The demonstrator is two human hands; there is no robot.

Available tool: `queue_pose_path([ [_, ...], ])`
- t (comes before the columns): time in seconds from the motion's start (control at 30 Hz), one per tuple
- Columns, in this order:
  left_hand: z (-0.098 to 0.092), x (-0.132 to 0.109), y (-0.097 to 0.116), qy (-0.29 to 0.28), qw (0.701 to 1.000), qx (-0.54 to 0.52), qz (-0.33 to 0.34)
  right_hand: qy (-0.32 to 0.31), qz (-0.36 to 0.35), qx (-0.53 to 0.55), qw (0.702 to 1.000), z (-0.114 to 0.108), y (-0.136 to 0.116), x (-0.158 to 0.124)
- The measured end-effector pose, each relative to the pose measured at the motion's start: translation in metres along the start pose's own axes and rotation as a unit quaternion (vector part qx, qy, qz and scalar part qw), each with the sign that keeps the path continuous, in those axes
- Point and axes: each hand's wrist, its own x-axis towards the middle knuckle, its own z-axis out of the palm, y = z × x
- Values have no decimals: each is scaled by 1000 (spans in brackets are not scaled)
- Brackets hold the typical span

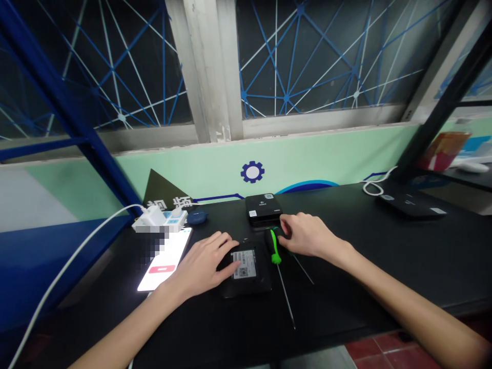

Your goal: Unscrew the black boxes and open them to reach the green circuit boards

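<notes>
Black flat box (pixel 248 269) lying near the counter's (pixel 384 266) front edge, left hand (pixel 203 264) resting flat and spread on it, right hand (pixel 307 236) half-curling over the green-handled screwdriver (pixel 274 246) just beside the box, grip unclear, lit phone (pixel 165 259) glowing leftward.

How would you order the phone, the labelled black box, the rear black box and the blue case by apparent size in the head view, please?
1. Phone and labelled black box: they look alike, so unranked.
2. Rear black box, though it lies farther away.
3. Blue case.
</notes>
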Motion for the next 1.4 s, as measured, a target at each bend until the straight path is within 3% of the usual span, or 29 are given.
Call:
queue_pose_path([
  [0.4, -7, -4, -3, -77, 997, -31, 2, -38, 14, 62, 997, 4, 1, 2],
  [0.6, -6, -8, -3, -107, 994, -37, 3, -10, -8, 194, 981, -13, 16, 6],
  [0.67, -5, -8, -2, -113, 993, -40, 1, -16, -13, 327, 945, -22, 23, 7],
  [0.73, -5, -7, -1, -116, 992, -47, -5, -8, -13, 468, 883, -30, 27, 7],
  [0.83, -5, -7, 1, -108, 992, -59, -6, 16, -5, 587, 809, -36, 26, 7],
  [1.03, -5, -6, 0, -86, 993, -84, 4, 41, 16, 667, 744, -31, 13, 7],
  [1.17, -6, -6, -1, -79, 993, -91, 9, 50, 25, 735, 676, -26, 8, 7],
  [1.4, -7, -6, 0, -88, 993, -83, 7, 11, -22, 822, 569, -23, 11, 7],
])
